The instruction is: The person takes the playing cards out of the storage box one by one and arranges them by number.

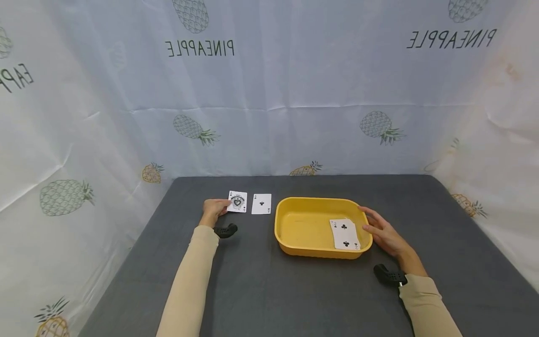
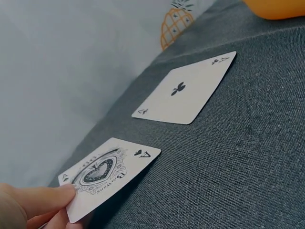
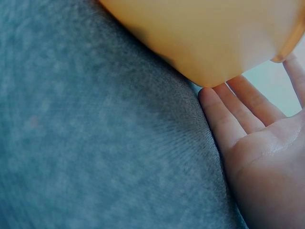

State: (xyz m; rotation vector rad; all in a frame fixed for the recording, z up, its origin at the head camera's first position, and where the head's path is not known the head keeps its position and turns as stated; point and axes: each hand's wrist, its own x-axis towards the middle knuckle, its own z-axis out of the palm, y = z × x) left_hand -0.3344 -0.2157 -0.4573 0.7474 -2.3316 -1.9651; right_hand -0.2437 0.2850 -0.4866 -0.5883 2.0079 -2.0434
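Note:
My left hand (image 1: 215, 209) pinches the ace of spades (image 2: 102, 174) at its left edge between thumb and fingers. The card is face up, its right end tilted over the dark cloth in the left wrist view. Just to its right, the ace of clubs (image 1: 262, 204) lies face up and flat. At the right end of a yellow plastic tub (image 1: 290, 245), my right hand (image 1: 389, 238) rests against the rim and outer wall with fingers extended. Inside the tub's right part, a two of clubs (image 1: 344, 234) lies face up on other cards.
A dark grey cloth (image 1: 269, 290) covers the table. White curtains printed with pineapples (image 1: 269, 84) hang behind it and along both sides. Black wrist-worn devices (image 1: 389, 275) sit on both forearms.

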